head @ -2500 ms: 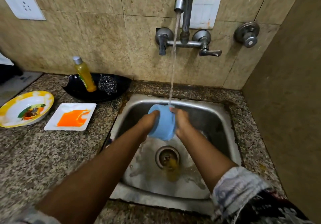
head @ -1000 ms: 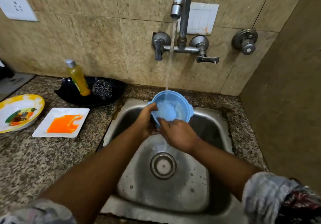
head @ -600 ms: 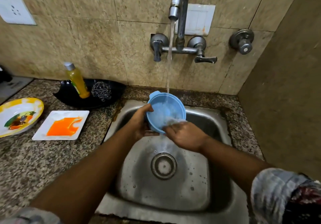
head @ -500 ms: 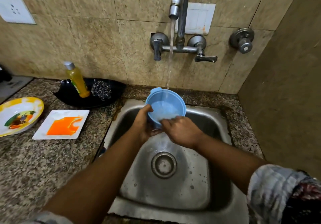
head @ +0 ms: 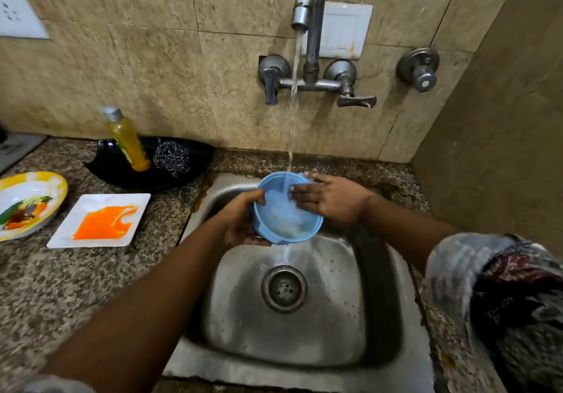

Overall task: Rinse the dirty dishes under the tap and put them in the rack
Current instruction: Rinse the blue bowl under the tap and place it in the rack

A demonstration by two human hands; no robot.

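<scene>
Nearest the camera, two bare forearms reach forward over a steel sink (head: 350,359), whose drain (head: 284,288) sits in the middle of the basin with water running toward it. Above the drain, the left hand (head: 240,219) grips a blue bowl (head: 286,209) by its left rim and underside, thumb hooked over the edge, tilting it so the opening faces the camera. The right hand (head: 330,199) lies flat and spread against the bowl's right rim, fingers (head: 300,193) reaching inside it. A stream of water (head: 293,103) falls into the bowl and spills from its lower edge. To the left, on the speckled counter (head: 76,286), sit a white square plate (head: 100,220) smeared with orange and, at the frame's edge, a yellow-rimmed plate (head: 30,200) with food remains. Farther back, a black dish (head: 115,164) holds a yellow bottle (head: 128,141) and a steel scrubber (head: 171,157). On the tiled wall, the tap (head: 309,27) runs.
</scene>
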